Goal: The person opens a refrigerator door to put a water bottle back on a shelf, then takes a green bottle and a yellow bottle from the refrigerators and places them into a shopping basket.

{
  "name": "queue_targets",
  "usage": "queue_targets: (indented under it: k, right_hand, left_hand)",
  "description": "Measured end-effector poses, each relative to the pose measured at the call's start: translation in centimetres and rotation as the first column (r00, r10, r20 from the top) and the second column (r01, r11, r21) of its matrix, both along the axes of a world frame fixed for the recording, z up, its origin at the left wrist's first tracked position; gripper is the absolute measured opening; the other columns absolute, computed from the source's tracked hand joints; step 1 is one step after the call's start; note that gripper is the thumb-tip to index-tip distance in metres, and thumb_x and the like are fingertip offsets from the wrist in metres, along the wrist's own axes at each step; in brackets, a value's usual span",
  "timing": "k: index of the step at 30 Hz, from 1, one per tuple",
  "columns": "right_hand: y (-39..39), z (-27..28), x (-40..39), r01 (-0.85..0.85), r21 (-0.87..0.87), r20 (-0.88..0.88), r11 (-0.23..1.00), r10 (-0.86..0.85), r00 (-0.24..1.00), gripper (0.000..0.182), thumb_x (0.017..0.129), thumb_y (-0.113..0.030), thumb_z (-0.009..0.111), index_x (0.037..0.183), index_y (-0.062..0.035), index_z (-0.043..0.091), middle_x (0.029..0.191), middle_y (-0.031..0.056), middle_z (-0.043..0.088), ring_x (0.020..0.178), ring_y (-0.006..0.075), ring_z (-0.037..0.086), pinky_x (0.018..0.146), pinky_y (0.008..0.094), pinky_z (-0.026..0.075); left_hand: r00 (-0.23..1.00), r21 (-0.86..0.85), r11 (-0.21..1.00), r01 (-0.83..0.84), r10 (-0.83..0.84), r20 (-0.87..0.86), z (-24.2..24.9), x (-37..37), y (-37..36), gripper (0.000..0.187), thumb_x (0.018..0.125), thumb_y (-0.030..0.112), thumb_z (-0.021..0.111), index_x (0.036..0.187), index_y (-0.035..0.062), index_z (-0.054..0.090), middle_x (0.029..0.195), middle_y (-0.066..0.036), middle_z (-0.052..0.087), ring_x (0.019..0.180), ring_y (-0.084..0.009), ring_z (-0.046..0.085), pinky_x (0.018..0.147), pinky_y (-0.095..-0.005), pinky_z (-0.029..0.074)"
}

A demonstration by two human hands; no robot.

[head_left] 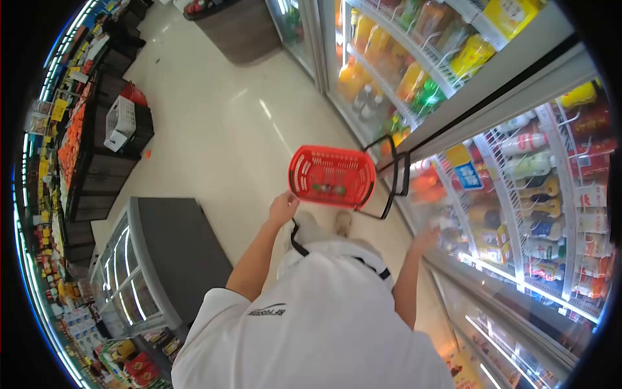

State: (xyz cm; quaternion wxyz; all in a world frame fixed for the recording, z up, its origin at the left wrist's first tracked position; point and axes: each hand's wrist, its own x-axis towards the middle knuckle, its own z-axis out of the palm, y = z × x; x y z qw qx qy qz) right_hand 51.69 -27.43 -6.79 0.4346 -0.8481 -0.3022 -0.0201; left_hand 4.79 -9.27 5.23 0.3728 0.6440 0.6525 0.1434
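Note:
A red shopping basket [334, 155] hangs in front of my legs, its black handle [405, 174] folded out to the right beside the fridge. My left hand [284, 207] is closed on the basket's near left corner. Inside at the bottom lies a small item with green and red on it [329, 188], too small to name. My right hand [426, 240] reaches to the lit drinks fridge at the right and is smeared by motion, so its fingers do not show clearly. Nearest to it are bottles on the lower shelves, such as one with a dark yellow drink [484, 216].
Glass fridge doors with metal frames [479, 113] run along the right, with bottles on wire shelves behind. A grey chest freezer [175, 259] stands at the left. Farther off are a produce stand with a white crate [120, 123] and a brown rounded counter [240, 32].

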Motion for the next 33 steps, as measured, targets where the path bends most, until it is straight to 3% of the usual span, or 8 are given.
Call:
queue_targets:
  k: [2, 6, 8, 9, 12, 16, 23, 33]
  right_hand:
    - [5.9, 6.1, -4.6, -0.072, -0.111, -0.250, 0.991, 0.042, 0.967, 0.070, 0.093, -0.042, 0.060, 0.137, 0.0092, 0.042, 0.136, 0.0254, 0.048, 0.129, 0.0362, 0.045, 0.110, 0.0437, 0.032]
    - [11.9, 12.8, -6.6, -0.175, -0.026, 0.063, 0.984, 0.176, 0.982, 0.067, 0.093, -0.038, 0.061, 0.139, 0.0055, 0.038, 0.135, 0.0254, 0.044, 0.125, 0.0381, 0.041, 0.106, 0.0455, 0.032]
    - [14.8, 19.3, -8.7, -0.162, 0.019, 0.116, 0.987, 0.158, 0.980, 0.067, 0.093, -0.035, 0.062, 0.139, 0.0053, 0.037, 0.137, 0.0247, 0.042, 0.126, 0.0372, 0.040, 0.107, 0.0457, 0.032]
    - [16.1, 22.8, -9.6, -0.169, 0.069, 0.164, 0.983, 0.156, 0.974, 0.066, 0.093, -0.032, 0.063, 0.140, 0.0051, 0.036, 0.138, 0.0241, 0.040, 0.127, 0.0364, 0.039, 0.107, 0.0458, 0.031]
    - [20.6, 30.7, -11.1, -0.236, 0.283, 0.354, 0.930, 0.128, 0.927, 0.069, 0.091, -0.030, 0.066, 0.140, 0.0057, 0.034, 0.139, 0.0233, 0.038, 0.128, 0.0341, 0.038, 0.108, 0.0453, 0.031]
    - [26.2, 41.2, -10.0, -0.178, 0.281, 0.741, 0.943, -0.096, 0.665, 0.083, 0.085, -0.040, 0.073, 0.140, 0.0059, 0.031, 0.136, 0.0228, 0.036, 0.123, 0.0366, 0.039, 0.104, 0.0440, 0.035]
    - [28.5, 52.1, -0.1, -0.011, 0.146, 0.988, 0.989, -0.145, 0.045, 0.076, 0.076, -0.055, 0.075, 0.127, -0.0036, 0.053, 0.125, 0.0286, 0.045, 0.125, 0.0401, 0.032, 0.093, 0.0570, 0.033]
    - [27.9, 54.6, 8.2, 0.197, 0.127, 0.985, 0.972, -0.101, -0.140, 0.091, 0.080, -0.049, 0.067, 0.129, 0.0153, 0.024, 0.131, 0.0360, 0.023, 0.125, 0.0448, 0.022, 0.097, 0.0616, 0.027]
  left_hand:
    - [0.999, -0.067, 0.997, -0.038, 0.036, -0.032, -3.7, -4.5, -2.2, 0.028, 0.085, 0.028, 0.061, 0.097, 0.0030, 0.066, 0.090, -0.017, 0.070, 0.087, -0.0328, 0.068, 0.076, -0.0413, 0.053]
    - [0.951, -0.345, 0.930, -0.125, 0.013, -0.310, -11.1, -17.1, -8.8, 0.028, 0.085, 0.028, 0.061, 0.094, 0.0018, 0.067, 0.096, -0.022, 0.069, 0.093, -0.0346, 0.066, 0.081, -0.0435, 0.052]
    - [0.620, -0.528, 0.780, 0.336, -0.605, -0.499, -16.8, -24.8, -12.4, 0.032, 0.087, 0.030, 0.059, 0.094, 0.0008, 0.070, 0.105, -0.023, 0.068, 0.102, -0.0396, 0.062, 0.089, -0.0465, 0.049]
    - [0.843, -0.587, 0.807, -0.068, -0.268, -0.467, -17.3, -27.3, -13.8, 0.035, 0.089, 0.031, 0.058, 0.103, 0.0010, 0.070, 0.113, -0.021, 0.066, 0.109, -0.0386, 0.060, 0.092, -0.0450, 0.048]
    - [0.485, -0.699, 0.631, 0.336, -0.752, -0.446, -17.4, -32.1, -12.3, 0.033, 0.090, 0.029, 0.056, 0.109, 0.0062, 0.070, 0.120, -0.017, 0.065, 0.113, -0.0333, 0.060, 0.096, -0.0406, 0.048]
    - [0.904, -0.496, 0.840, -0.223, -0.013, -0.428, -13.3, -31.7, -4.4, 0.033, 0.087, 0.027, 0.053, 0.097, -0.0003, 0.069, 0.100, -0.022, 0.068, 0.100, -0.0400, 0.063, 0.087, -0.0476, 0.049]
    - [0.982, -0.136, 0.986, -0.092, 0.067, -0.178, -13.9, -26.9, 12.4, 0.033, 0.090, 0.029, 0.050, 0.093, 0.0002, 0.066, 0.090, -0.024, 0.067, 0.089, -0.0426, 0.064, 0.078, -0.0491, 0.050]
    - [0.978, -0.309, 0.940, 0.147, -0.184, -0.095, -15.4, -19.0, 18.4, 0.027, 0.088, 0.029, 0.054, 0.095, 0.0068, 0.068, 0.089, -0.017, 0.070, 0.088, -0.0373, 0.067, 0.077, -0.0465, 0.052]
